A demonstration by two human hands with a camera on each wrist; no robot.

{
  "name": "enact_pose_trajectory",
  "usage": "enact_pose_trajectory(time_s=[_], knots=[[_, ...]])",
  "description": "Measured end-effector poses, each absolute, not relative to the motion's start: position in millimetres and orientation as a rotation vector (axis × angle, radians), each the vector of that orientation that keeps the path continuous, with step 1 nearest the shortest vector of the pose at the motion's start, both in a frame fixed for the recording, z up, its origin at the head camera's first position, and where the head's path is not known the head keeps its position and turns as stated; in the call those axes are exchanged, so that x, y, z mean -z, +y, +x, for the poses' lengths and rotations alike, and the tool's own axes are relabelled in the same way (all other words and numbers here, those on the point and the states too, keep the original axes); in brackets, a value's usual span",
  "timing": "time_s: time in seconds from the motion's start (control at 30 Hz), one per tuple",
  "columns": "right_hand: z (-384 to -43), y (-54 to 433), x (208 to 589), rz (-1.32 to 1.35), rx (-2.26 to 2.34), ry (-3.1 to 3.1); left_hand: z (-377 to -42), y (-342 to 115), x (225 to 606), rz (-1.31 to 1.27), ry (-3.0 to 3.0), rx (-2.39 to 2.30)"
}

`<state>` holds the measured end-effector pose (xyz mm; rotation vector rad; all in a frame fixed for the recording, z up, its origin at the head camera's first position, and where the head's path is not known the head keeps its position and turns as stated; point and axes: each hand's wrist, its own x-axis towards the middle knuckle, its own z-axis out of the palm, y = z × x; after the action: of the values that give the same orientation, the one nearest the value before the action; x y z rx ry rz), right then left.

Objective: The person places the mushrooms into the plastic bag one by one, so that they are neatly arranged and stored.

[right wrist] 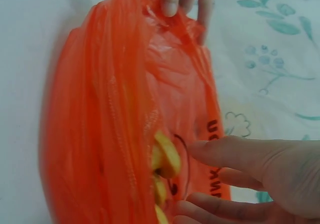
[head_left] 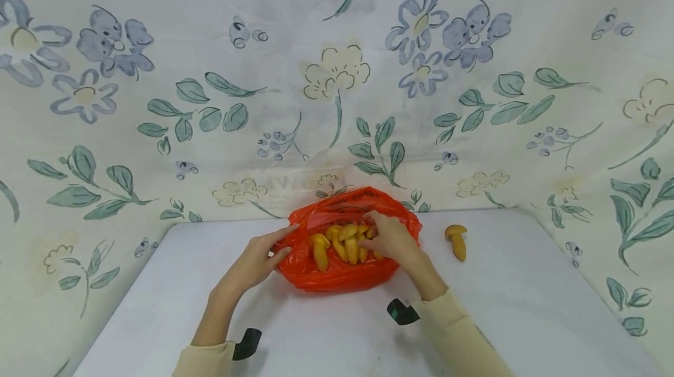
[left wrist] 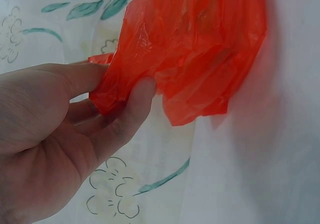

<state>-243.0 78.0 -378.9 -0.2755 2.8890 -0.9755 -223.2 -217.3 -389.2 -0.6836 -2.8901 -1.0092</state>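
A red plastic bag (head_left: 342, 280) lies on the table with its mouth open, and dark lettering shows on its back inner side. Several yellow-brown mushrooms (head_left: 351, 242) sit inside, part of them behind the right hand. My left hand (head_left: 258, 260) pinches the bag's left edge between thumb and fingers; the left wrist view has the thumb (left wrist: 142, 97) in front of the red film. Over the bag's right part, my right hand (head_left: 392, 239) reaches into the mouth beside the mushrooms. Its fingers (right wrist: 225, 151) are loosely extended, with nothing seen between them.
One more mushroom (head_left: 457, 242) lies on the white table (head_left: 526, 307) to the right of the bag. Floral cloth (head_left: 284, 102) hangs behind the table and along its sides. A dark wrist-worn piece (head_left: 402, 311) sticks out from each cream sleeve (head_left: 458, 336).
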Motion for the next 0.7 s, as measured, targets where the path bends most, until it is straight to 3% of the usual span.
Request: enact_pose_trajectory(time_s=[0.7], knots=[[-214,119,369,-0.181,1.024,2.917,-224,-219,389,-0.679,-2.895,1.023]])
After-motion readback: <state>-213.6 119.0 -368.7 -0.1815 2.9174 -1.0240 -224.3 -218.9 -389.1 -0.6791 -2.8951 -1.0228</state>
